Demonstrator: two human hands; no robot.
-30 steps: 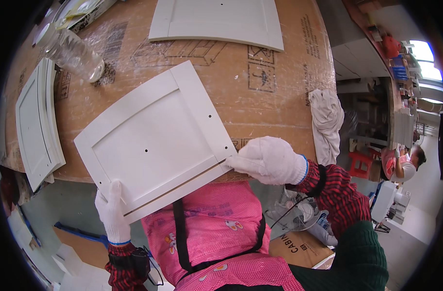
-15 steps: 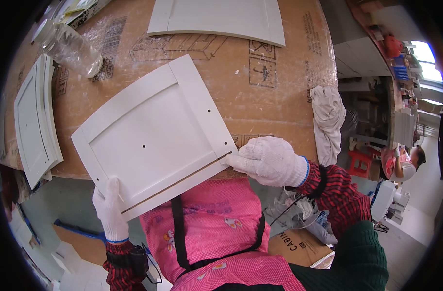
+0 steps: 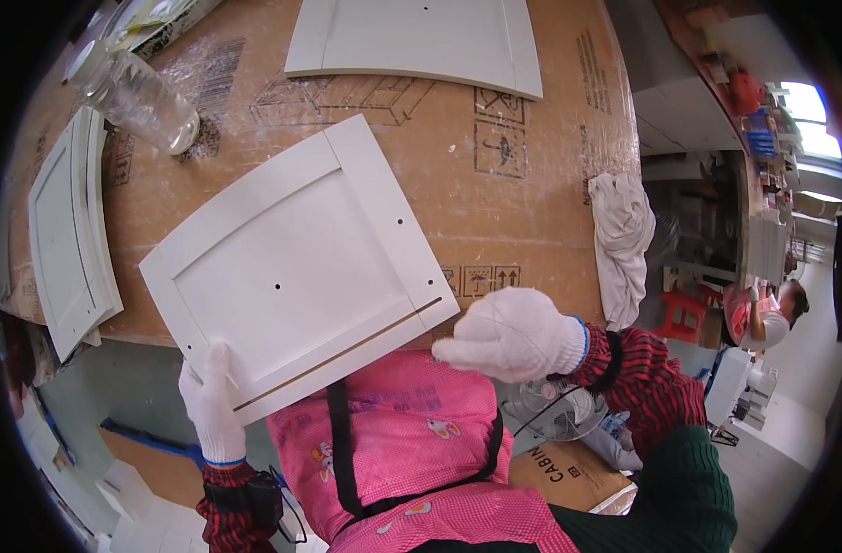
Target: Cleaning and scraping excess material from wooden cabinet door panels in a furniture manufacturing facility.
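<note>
White panel, set askew across near edge of worktop; corner grasped by left hand; right hand held just beside, closure not discernible. Could be dropped if left grip is loosened.

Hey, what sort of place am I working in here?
Most likely a furniture or cabinet workshop: your gloved left hand holds a slotted white panel with small dark holes, similar panels are stacked at the left, and the worktable is covered in cardboard.
</note>
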